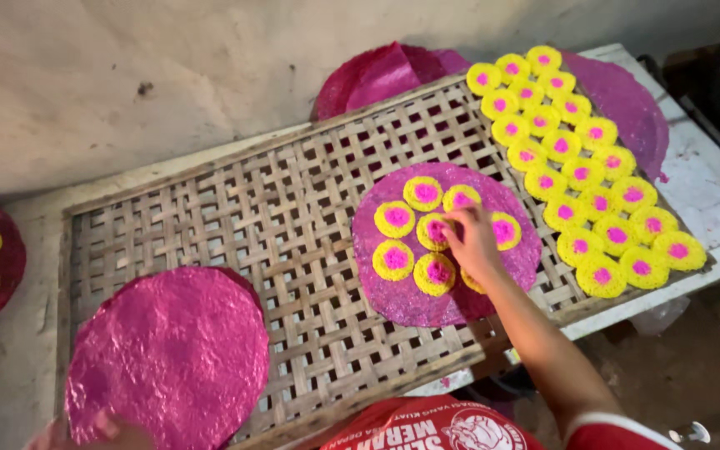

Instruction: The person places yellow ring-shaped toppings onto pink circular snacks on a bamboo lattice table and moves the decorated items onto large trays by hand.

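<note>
Small yellow round cake with pink centre [435,231], mid-frame on the purple-pink disc [402,292]: right hand [472,243] is pinching it. Left hand [102,432], lower left, is gripping another pink disc [172,350]. Judgement: seat it flat, gaps even.

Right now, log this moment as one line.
right hand: fingers on centre yellow-pink disc | left hand: holds pink round sheet | base: woven bamboo tray

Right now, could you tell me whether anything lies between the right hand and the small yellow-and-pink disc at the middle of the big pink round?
Nothing visible does. The right hand already has its fingers on the centre disc of the pink round, with the other discs ringed around it.
</note>
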